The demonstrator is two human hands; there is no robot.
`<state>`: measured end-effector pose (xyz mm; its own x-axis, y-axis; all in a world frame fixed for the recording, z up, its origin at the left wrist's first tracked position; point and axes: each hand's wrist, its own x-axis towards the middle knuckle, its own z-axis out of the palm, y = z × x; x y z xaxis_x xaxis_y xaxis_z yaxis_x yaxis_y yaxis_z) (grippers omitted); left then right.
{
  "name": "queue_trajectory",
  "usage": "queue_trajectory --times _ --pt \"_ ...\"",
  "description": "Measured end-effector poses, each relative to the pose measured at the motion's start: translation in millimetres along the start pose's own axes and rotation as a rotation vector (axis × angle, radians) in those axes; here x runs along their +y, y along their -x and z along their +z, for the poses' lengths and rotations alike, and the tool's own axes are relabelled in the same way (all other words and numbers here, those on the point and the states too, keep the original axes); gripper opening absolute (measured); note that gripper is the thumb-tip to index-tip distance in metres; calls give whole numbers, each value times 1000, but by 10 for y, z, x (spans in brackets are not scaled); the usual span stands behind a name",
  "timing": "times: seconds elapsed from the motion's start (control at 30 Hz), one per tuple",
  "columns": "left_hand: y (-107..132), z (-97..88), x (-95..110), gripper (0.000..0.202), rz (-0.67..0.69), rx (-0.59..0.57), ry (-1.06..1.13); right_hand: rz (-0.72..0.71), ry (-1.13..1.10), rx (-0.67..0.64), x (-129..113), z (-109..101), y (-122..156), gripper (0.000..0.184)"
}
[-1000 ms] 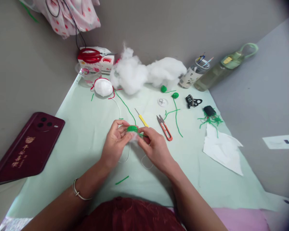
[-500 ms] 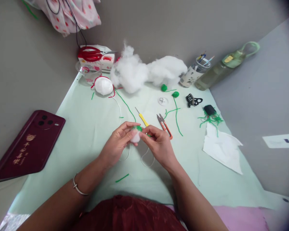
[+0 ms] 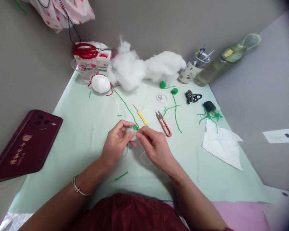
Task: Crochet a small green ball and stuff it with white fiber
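My left hand (image 3: 117, 142) is curled around a small green crocheted piece (image 3: 134, 128) with white stuffing showing at its opening. My right hand (image 3: 154, 146) pinches at the same piece from the right, fingertips pressed against the stuffing. A white thread (image 3: 144, 158) loops down from the piece onto the pale green mat (image 3: 86, 128). A yellow-handled crochet hook (image 3: 141, 115) and orange thread snips (image 3: 163, 123) lie just beyond my hands.
Heaps of white stuffing (image 3: 144, 67) sit at the back, with a white ball (image 3: 100, 84), red scissors (image 3: 86, 51) on a box, small green pieces (image 3: 174, 91), a pen cup (image 3: 194, 69) and a bottle (image 3: 223, 62). A maroon phone (image 3: 24, 144) lies left, white paper (image 3: 221, 144) right.
The green piece has been turned in my hands, so more white stuffing shows now. My right fingers have moved in closer against it. The view shifted slightly.
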<state>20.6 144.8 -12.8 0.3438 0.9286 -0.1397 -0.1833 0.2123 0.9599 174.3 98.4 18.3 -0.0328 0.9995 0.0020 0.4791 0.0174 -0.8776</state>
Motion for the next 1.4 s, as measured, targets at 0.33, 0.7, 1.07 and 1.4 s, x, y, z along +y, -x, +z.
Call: queue_trajectory --times 0.33,0.7,1.07,1.4 --pt "-58 71 -68 17 -77 75 87 -68 161 136 107 149 -40 20" --pt "-79 -92 70 31 -119 -144 197 121 -83 94 53 46 -40 25" --pt "-89 -47 -41 28 -60 -93 93 131 -189 -62 45 -81 -45 23" --pt "-32 47 -55 15 -32 75 114 -116 215 34 4 130 30 21"
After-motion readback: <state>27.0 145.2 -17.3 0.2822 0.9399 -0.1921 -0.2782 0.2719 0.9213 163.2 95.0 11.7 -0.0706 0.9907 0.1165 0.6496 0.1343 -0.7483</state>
